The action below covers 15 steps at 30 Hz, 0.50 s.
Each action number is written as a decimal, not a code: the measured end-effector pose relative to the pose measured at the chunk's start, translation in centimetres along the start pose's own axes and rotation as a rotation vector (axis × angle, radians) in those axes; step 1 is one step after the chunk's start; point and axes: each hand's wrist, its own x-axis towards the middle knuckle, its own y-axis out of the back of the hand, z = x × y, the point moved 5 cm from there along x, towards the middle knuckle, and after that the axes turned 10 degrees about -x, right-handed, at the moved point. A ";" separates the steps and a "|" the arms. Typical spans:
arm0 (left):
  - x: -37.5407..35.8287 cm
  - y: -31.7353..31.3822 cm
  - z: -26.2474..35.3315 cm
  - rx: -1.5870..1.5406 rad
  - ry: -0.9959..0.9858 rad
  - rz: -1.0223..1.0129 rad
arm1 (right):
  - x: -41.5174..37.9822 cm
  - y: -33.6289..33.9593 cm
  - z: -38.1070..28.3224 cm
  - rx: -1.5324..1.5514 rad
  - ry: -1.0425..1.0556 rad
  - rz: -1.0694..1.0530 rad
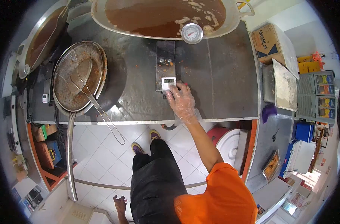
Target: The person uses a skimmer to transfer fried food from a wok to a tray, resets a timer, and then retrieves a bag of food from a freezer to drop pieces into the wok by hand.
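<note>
My right hand [182, 100], in a clear plastic glove, rests its fingers on a small white digital timer [169, 83] on a metal plate [165, 56] at the counter's middle. The fingers are bent around the timer's lower part. My left hand [120, 203] hangs low beside my body, bare, with fingers apart and nothing in it. Beyond the plate is a big pan of brown liquid [147, 18] with a round dial thermometer [192, 33] at its near rim. Round strainers [80, 76] lie to the left.
Another pan [39, 41] of brown liquid is at the upper left, with a second white timer [45, 98] nearby. A cardboard box [265, 43] and metal container [284, 86] stand right. The long strainer handle [70, 149] juts past the counter edge [140, 122].
</note>
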 end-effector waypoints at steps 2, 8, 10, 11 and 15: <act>0.0 0.0 -0.4 -0.017 -0.019 -0.004 | 0.1 -0.1 0.0 0.008 -0.003 -0.008; -0.5 -0.1 -0.1 0.007 -0.032 -0.032 | -0.1 -0.6 0.3 0.011 -0.042 -0.056; -0.4 -0.1 -0.1 0.009 -0.020 -0.028 | 0.1 -0.3 0.5 0.020 -0.066 -0.078; -0.4 -0.1 -0.3 0.006 -0.002 -0.016 | 0.1 0.1 0.6 0.052 -0.068 -0.083; -0.9 0.1 -0.1 -0.013 0.015 0.021 | 3.2 2.8 0.3 0.146 0.006 -0.097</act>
